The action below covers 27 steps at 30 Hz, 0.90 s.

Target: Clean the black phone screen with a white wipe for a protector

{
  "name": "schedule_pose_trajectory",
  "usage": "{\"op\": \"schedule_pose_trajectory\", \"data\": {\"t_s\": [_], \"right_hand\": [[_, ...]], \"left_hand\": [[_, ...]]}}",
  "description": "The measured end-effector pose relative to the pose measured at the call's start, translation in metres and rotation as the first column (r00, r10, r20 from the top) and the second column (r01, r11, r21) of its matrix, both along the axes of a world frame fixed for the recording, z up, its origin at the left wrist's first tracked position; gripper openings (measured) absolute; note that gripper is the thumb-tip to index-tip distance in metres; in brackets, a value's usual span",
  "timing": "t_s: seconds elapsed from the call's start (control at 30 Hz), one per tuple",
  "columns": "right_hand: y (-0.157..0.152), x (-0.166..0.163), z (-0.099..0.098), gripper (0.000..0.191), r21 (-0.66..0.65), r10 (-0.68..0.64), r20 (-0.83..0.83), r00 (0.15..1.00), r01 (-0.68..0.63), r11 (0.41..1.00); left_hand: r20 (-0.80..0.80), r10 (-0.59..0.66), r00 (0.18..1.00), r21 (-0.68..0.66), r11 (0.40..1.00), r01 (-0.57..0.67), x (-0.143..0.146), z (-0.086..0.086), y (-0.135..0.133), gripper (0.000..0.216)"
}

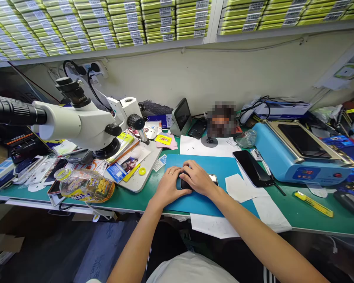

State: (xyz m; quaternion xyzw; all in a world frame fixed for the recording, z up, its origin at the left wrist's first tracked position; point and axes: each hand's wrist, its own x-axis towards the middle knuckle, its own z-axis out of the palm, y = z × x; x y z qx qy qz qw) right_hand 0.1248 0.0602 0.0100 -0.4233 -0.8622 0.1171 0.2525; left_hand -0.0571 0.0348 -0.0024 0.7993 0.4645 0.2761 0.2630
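Observation:
A smartphone [214, 179] lies sideways on the blue work mat [191, 206], its dark face partly covered by my hands. My left hand [170, 184], with a ring on one finger, grips the phone's left end, thumb along the near edge. My right hand [197, 177] reaches across the phone from the right, its fingers bent over the left part and meeting my left fingers. The phone's right end shows beyond my right wrist. What my fingertips press on is hidden. White paper pieces [242, 188] lie right of my right hand.
A white microscope [73, 122] stands at the left, near a plastic bottle [87, 184]. At right are a blue heating plate [283, 153], a second black phone [252, 169] and a yellow cutter knife [313, 203]. A small display [181, 118] stands behind. Packed boxes [161, 21] fill the shelf.

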Motion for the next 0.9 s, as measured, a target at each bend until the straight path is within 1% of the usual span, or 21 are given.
{"op": "schedule_pose_trajectory", "data": {"t_s": [0.2, 0.37, 0.5, 0.6, 0.67, 0.77, 0.9], "right_hand": [[-0.003, 0.003, 0.000, 0.045, -0.004, 0.013, -0.069, 0.998, -0.013, 1.000], [-0.005, 0.005, 0.002, 0.048, 0.019, 0.020, -0.144, 0.989, -0.018, 1.000], [-0.010, 0.010, 0.012, 0.044, 0.038, 0.009, -0.211, 0.977, -0.001, 0.999], [-0.019, 0.025, 0.023, 0.037, 0.035, -0.019, -0.266, 0.964, 0.030, 0.999], [-0.029, 0.043, 0.029, 0.033, -0.002, -0.075, -0.319, 0.945, 0.079, 0.997], [-0.050, 0.074, 0.032, 0.030, -0.105, -0.222, -0.342, 0.913, 0.198, 0.975], [-0.085, 0.114, 0.023, 0.029, -0.158, -0.405, -0.336, 0.851, 0.372, 0.914]], "left_hand": [[-0.005, 0.011, 1.000, -0.013, 1.000, -0.011, 0.000, 0.002, 0.000, 0.061], [-0.001, 0.006, 1.000, -0.009, 1.000, -0.006, -0.001, 0.000, 0.000, 0.058], [-0.011, 0.015, 1.000, 0.010, 1.000, -0.015, -0.001, -0.001, 0.000, 0.060], [-0.017, 0.034, 0.999, 0.018, 0.999, -0.033, -0.001, 0.000, -0.001, 0.059], [-0.019, 0.043, 0.999, 0.026, 0.999, -0.043, 0.000, 0.000, -0.002, 0.057], [-0.027, 0.056, 0.998, 0.028, 0.998, -0.055, 0.001, 0.001, -0.003, 0.055], [-0.071, 0.097, 0.993, 0.026, 0.995, -0.095, 0.004, 0.007, -0.001, 0.048]]}}
